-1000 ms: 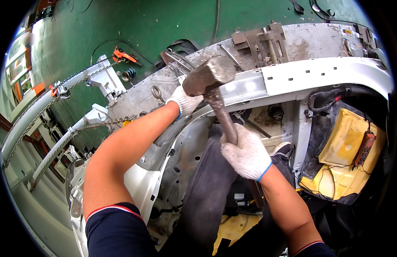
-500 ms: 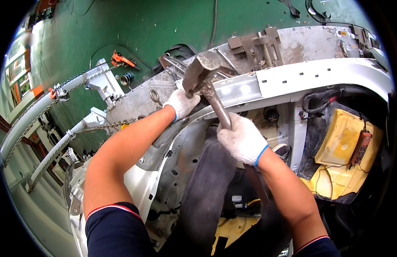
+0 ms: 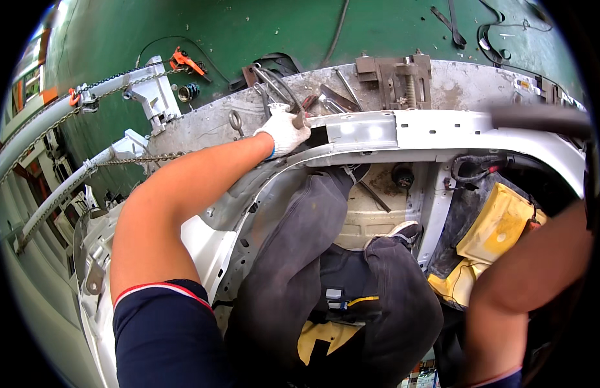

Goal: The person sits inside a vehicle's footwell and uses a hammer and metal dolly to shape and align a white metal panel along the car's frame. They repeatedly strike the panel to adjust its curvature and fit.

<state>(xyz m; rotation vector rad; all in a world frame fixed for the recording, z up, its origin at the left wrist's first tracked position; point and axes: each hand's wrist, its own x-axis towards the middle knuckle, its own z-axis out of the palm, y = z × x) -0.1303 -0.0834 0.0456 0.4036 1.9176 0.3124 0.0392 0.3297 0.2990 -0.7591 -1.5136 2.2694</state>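
Observation:
My left hand [image 3: 287, 134], in a white knit glove, is closed round a curved metal bar [image 3: 292, 94] at the edge of the white car body sill [image 3: 368, 132]. The bar's end shows beside the fingers, close to a dark rectangular opening [image 3: 318, 136] in the sill. My right forearm [image 3: 539, 258] reaches to the right rim of the picture, and the hand itself is out of sight. A blurred dark shaft [image 3: 539, 120], apparently part of the hammer, juts in from the right rim above the sill.
A grey metal bench edge with a bolted clamp [image 3: 410, 81] runs beyond the sill, with loose tools on it. Chains [image 3: 145, 158] stretch to posts at left. My legs [image 3: 293, 246] are inside the car body. A yellow foam piece [image 3: 497, 223] lies at right.
My right arm has swung up and out to the right with the hammer, away from above my left hand. My left hand stays at the sill. The view has shifted slightly.

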